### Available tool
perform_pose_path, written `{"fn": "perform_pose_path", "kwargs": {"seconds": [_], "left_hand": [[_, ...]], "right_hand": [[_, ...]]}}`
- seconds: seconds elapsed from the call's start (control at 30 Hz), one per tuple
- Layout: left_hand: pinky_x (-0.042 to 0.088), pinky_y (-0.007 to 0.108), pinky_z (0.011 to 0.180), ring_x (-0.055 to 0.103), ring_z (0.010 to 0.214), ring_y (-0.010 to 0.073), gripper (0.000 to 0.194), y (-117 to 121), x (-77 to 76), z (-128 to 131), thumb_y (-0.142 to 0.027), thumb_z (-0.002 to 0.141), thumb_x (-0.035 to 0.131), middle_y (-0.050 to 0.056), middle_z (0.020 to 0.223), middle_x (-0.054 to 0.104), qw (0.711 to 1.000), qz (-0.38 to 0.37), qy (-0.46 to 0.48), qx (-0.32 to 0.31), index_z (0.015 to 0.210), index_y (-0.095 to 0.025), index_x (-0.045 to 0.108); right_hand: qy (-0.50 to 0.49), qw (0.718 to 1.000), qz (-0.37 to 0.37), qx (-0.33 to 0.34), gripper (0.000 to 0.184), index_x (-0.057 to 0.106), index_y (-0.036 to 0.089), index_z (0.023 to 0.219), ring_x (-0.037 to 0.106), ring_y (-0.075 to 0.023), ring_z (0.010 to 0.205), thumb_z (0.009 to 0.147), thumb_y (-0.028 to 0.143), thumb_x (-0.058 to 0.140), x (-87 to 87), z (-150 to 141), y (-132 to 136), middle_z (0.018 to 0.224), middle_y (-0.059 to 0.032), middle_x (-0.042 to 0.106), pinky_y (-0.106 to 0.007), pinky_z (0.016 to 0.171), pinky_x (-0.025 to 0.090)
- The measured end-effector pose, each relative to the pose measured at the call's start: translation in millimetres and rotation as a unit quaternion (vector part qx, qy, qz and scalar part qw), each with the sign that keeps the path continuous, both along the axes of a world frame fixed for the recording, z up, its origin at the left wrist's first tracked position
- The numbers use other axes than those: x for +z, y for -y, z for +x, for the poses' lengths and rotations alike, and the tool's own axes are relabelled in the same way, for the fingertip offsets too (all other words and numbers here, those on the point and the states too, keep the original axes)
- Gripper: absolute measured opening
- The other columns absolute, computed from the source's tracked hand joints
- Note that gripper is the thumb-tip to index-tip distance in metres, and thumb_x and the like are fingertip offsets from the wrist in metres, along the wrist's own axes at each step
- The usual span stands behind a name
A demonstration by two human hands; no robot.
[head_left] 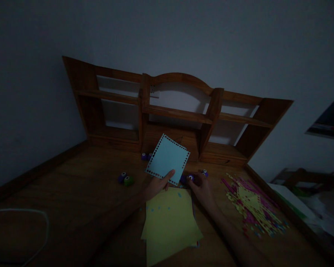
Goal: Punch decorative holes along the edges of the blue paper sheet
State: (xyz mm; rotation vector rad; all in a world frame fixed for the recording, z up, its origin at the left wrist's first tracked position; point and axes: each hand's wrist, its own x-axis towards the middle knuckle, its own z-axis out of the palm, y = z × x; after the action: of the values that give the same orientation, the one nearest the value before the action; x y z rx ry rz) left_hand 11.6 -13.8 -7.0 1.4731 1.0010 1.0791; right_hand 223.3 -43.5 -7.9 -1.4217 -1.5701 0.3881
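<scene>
Blue sheet (168, 158), one, edged with punched holes, tilted above the counter (86, 193); left hand (157, 185), its fingers pinching the lower edge, thumb on top. Right hand (202, 187), one, fingers curled around a purple punch (190, 178) just beside the sheet (the scene is dim). Yellow paper (169, 226), a stack, below both hands, blue bits on it. Green punch (128, 180), one, to the left. Strips (252, 204), pink and yellow, heaped at right.

My two hands (156, 186), at least one pale blue sheet (167, 159), at least two yellow sheets (169, 230), at least five purple punches (144, 157), one green punch (128, 181), one wall socket (155, 92).
</scene>
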Motion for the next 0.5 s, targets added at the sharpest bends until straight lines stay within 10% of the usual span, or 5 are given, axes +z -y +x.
{"fn": "perform_pose_path", "kwargs": {"seconds": [0.5], "left_hand": [[0.041,0.027,0.055,0.045,0.044,0.0132,0.051,3.5,8.7,-2.3,-0.064,0.082,0.052,-0.004,0.043,0.044,0.999,-0.01,-0.019,0.031,0.054,-0.022,0.044]], "right_hand": [[0.137,0.99,0.025,0.034,0.027,0.069,0.02,0.106,0.062,-0.0244,0.097,0.094,0.032,0.047,2.8,0.2,3.7,0.103,-0.0096,0.067,-0.038,0.089,0.046]]}}
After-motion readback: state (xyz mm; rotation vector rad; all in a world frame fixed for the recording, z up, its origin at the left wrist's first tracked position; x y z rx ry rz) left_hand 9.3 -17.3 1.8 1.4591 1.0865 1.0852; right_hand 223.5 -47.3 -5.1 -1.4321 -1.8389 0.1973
